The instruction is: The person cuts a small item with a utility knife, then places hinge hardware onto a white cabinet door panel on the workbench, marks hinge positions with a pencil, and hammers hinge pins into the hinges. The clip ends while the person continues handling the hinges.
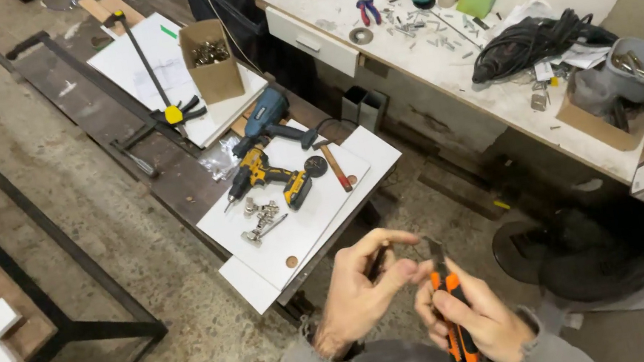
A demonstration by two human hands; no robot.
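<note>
Right hand (pixel 477 316) grips orange-black utility knife (pixel 452 315), blade out.

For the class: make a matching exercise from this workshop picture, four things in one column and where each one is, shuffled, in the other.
Things:
1. utility knife
2. yellow drill
3. cardboard box
4. black cable bundle

Places:
A. on the long workbench by the wall
B. in the right hand
C. on the white board beside the hammer
D. on the far white board, next to the clamp

Pairs: 1-B, 2-C, 3-D, 4-A
</note>
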